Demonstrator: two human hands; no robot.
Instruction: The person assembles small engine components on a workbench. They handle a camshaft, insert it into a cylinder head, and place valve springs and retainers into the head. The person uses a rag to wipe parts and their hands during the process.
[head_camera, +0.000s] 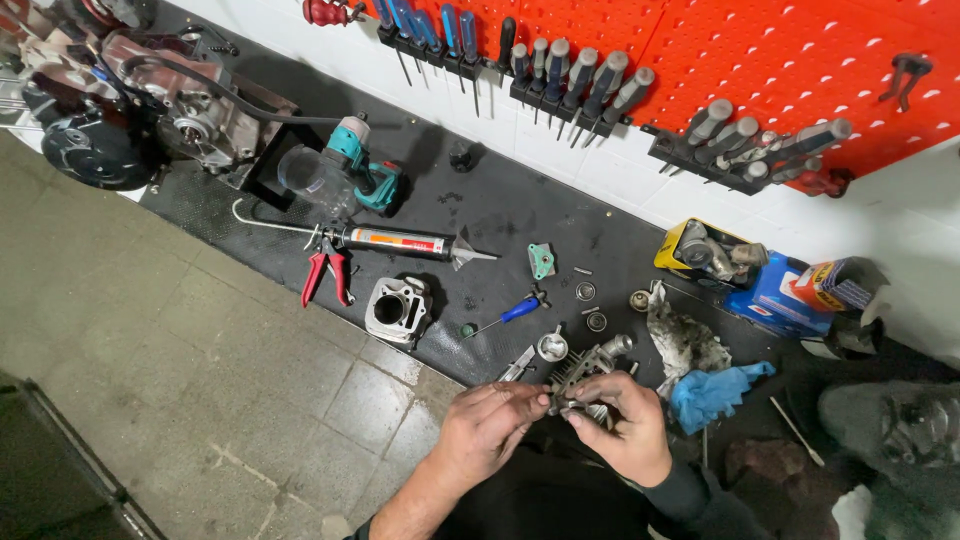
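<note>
Both hands met at worktop's (250, 215) near edge. Right hand (622, 430) w/ fingers closed round finned engine part (578, 375), long axis tilted up-right; left hand (487, 428) pinched its left end, equally near.

Both hands meet over the edge of a black mat (520, 215): the left hand (485, 430) and right hand (622, 425) grip a finned metal engine part (585, 370) between their fingers. Nearby lie a cylinder block (397, 310), red pliers (326, 272), a blue screwdriver (510, 314) and a blue rag (712, 392).
</note>
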